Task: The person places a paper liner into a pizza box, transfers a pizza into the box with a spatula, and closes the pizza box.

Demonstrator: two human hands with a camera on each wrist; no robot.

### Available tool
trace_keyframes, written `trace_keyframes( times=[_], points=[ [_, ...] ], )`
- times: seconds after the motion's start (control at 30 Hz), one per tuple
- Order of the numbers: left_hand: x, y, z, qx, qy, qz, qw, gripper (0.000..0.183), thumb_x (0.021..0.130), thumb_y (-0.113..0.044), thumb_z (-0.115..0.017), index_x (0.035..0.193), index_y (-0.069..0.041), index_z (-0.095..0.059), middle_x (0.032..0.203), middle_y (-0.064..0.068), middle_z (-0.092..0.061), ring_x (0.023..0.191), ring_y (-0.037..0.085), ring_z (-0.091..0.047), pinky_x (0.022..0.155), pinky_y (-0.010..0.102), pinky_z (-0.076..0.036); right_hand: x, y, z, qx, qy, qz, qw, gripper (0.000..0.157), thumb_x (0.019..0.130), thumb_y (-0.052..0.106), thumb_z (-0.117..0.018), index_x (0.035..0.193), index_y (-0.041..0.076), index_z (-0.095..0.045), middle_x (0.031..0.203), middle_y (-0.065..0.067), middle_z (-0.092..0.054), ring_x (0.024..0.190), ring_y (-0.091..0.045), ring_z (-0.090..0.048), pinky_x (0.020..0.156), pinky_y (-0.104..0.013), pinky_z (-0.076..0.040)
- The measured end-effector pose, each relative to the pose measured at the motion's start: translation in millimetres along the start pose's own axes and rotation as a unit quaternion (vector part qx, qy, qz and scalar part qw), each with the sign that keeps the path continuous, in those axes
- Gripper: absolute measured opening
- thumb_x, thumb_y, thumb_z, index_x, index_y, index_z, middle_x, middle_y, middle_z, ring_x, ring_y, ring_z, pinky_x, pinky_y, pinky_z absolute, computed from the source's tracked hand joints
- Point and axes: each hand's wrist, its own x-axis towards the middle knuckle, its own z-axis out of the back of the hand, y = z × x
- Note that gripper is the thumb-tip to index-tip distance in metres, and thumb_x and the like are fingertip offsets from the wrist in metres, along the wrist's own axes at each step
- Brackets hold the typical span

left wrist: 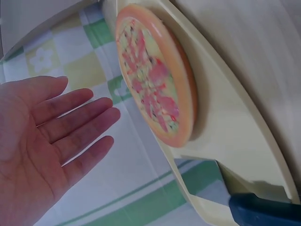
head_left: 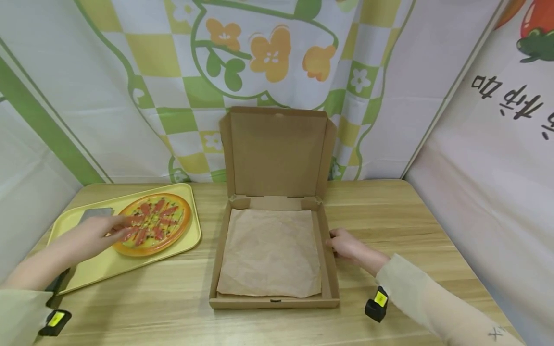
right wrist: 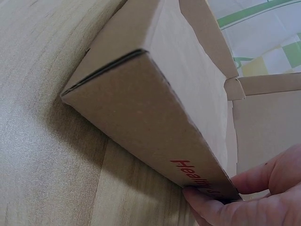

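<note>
My left hand [head_left: 93, 237] hovers at the left of a pizza [head_left: 161, 230], fingers extended and loosely spread, holding nothing. In the left wrist view its palm [left wrist: 28, 146] faces the camera, apart from the pizza. The pizza has a brown crust and red toppings and lies on a yellow tray [head_left: 101, 265]. At the table's middle stands an open cardboard pizza box [head_left: 279, 154], lid upright, its base lined with brown paper [head_left: 272, 254]. With thumb and fingers, my right hand [head_left: 347, 246] pinches the box's right side wall, which bears red lettering in the right wrist view.
A wide, shiny metal blade [left wrist: 202, 181] with a dark handle [left wrist: 263, 212] lies on the tray, partly behind my left forearm in the head view. Behind the wooden table [head_left: 376, 202] hangs a checked, flowered curtain [head_left: 199, 96]. White cloth walls flank both sides.
</note>
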Motion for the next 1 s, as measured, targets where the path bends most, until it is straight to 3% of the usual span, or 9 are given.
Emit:
trace_keyframes(
  times=[0.13,0.4,0.63,0.8,1.0],
  points=[
    [-8.3,8.2,-1.0,0.011,-0.021,0.006,0.9997,0.022,0.091,-0.011,-0.054,0.098,0.009,-0.060,0.085,0.011,-0.065,0.078,0.029,-0.061,0.065,0.043,-0.050,0.7,-0.6,-0.5,0.005,0.000,-0.002,1.000,0.042,0.091,-0.007,-0.029,0.127,-0.027,-0.020,0.125,-0.039,-0.036,0.113,-0.042,-0.043,0.093,-0.048,-0.040],
    [-22.4,20.7,-0.7,0.011,-0.011,0.077,0.9969,0.031,0.094,-0.015,-0.049,0.103,0.014,-0.056,0.090,0.024,-0.062,0.082,0.040,-0.059,0.064,0.048,-0.049,1.5,-1.4,-1.7,0.006,-0.004,-0.004,1.000,0.041,0.091,-0.007,-0.030,0.127,-0.026,-0.023,0.124,-0.037,-0.038,0.112,-0.041,-0.044,0.093,-0.047,-0.040],
    [-35.2,43.5,-4.7,0.002,-0.012,0.107,0.9942,0.044,0.095,-0.020,-0.047,0.108,0.023,-0.048,0.107,0.041,-0.049,0.094,0.056,-0.047,0.069,0.057,-0.044,0.8,-1.7,-2.3,0.008,-0.004,-0.003,1.000,0.040,0.091,-0.007,-0.030,0.126,-0.026,-0.024,0.122,-0.037,-0.040,0.111,-0.042,-0.044,0.092,-0.048,-0.041],
    [-42.6,57.3,-6.0,-0.002,-0.011,0.140,0.9900,0.049,0.095,-0.021,-0.045,0.108,0.027,-0.044,0.109,0.045,-0.045,0.092,0.058,-0.045,0.069,0.058,-0.043,0.2,-0.3,-2.3,0.008,-0.003,-0.005,1.000,0.042,0.091,-0.006,-0.030,0.127,-0.026,-0.021,0.124,-0.038,-0.037,0.114,-0.043,-0.042,0.093,-0.048,-0.040],
    [-49.3,63.3,-5.6,0.012,0.000,0.168,0.9857,0.050,0.093,-0.021,-0.048,0.101,0.029,-0.045,0.101,0.045,-0.048,0.085,0.055,-0.050,0.066,0.055,-0.045,-1.0,0.8,-2.1,0.009,-0.004,-0.014,1.000,0.043,0.093,-0.006,-0.029,0.128,-0.026,-0.018,0.128,-0.038,-0.033,0.117,-0.044,-0.039,0.095,-0.049,-0.038]
  ],
)
